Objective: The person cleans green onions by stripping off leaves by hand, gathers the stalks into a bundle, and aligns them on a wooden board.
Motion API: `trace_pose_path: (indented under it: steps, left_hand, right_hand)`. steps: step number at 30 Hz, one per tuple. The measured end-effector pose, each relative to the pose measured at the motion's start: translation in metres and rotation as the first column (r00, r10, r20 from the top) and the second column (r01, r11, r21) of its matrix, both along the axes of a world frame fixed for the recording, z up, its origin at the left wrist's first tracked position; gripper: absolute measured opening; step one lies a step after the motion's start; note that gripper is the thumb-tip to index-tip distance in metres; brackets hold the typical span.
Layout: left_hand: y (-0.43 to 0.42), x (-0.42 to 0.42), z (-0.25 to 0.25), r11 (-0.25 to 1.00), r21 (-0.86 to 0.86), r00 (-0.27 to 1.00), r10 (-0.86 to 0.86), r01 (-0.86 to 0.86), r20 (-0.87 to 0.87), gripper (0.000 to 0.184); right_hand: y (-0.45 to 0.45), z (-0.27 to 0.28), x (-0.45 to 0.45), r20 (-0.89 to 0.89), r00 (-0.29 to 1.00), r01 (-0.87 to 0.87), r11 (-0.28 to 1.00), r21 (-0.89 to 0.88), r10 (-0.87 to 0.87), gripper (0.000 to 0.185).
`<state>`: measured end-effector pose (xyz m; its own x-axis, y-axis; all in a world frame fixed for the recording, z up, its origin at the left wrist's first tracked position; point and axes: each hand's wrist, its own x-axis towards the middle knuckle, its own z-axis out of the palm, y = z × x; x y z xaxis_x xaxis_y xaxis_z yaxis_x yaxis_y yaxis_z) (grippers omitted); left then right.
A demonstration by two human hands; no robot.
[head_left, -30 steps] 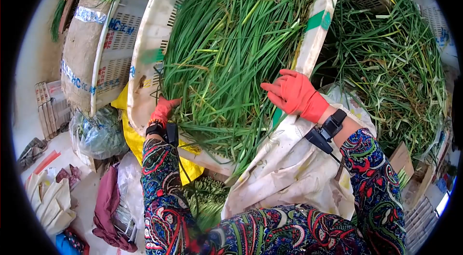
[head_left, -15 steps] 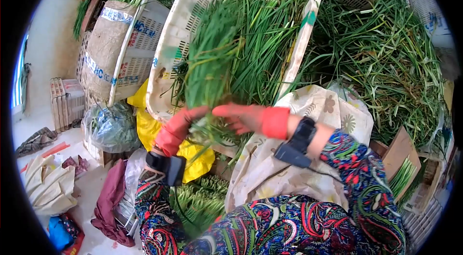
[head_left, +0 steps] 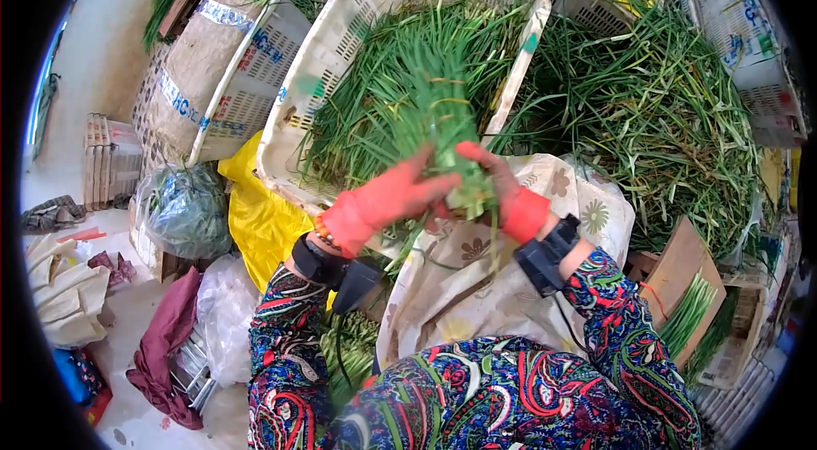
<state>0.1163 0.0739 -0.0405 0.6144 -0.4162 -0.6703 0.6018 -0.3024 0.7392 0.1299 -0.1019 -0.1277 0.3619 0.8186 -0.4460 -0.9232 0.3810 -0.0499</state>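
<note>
A bunch of green chives (head_left: 442, 110) is held upright over my lap, leaves pointing away from me and pale cut ends toward me. My right hand (head_left: 509, 188), in a coral-red glove, grips the bunch's lower right side. On the other side, my left hand (head_left: 383, 202), gloved alike, presses thumb and fingers against the stems, slightly blurred. Behind the bunch stands a white perforated plastic crate (head_left: 271, 152) filled with loose chives (head_left: 366, 101). A pale flower-patterned cloth (head_left: 451, 297) covers my lap beneath both hands.
A large heap of loose chives and trimmings (head_left: 655, 127) lies at right. A wooden board (head_left: 681, 280) with a small chive bunch is at lower right. Yellow plastic (head_left: 268, 229), a filled clear bag (head_left: 183, 212) and another crate (head_left: 255, 67) stand left. Several bundled stems (head_left: 353, 339) lie below.
The bunch has swung from over the crate's left side to the right and nearer my body. My hands have moved apart, one to each side of its stems.
</note>
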Motion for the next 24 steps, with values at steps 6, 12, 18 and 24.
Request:
trace_pose_path:
  steps: [6, 12, 18, 24]
  left_hand:
    - [0.043, -0.016, -0.044, 0.880, -0.170, 0.832, 0.474, -0.443, 0.287, 0.044]
    - [0.103, -0.038, -0.105, 0.876, 0.377, 0.894, 0.122, -0.301, 0.430, 0.047]
    - [0.036, 0.027, 0.110, 0.987, 0.116, 0.524, -0.158, 0.113, 0.837, 0.077]
    - [-0.037, 0.035, 0.078, 0.561, 0.469, 0.113, -0.714, 0.682, 0.691, 0.070]
  right_hand:
    - [-0.079, 0.022, -0.011, -0.141, 0.988, 0.095, 0.971, 0.218, -0.065, 0.058]
    - [-0.139, 0.059, -0.053, -0.111, 0.994, -0.039, 0.988, -0.146, 0.022, 0.060]
    - [-0.176, 0.091, -0.076, -0.182, 0.929, -0.330, 0.944, -0.015, 0.322, 0.051]
    - [-0.181, 0.082, -0.063, 0.262, 0.604, -0.762, 0.641, -0.087, 0.753, 0.052]
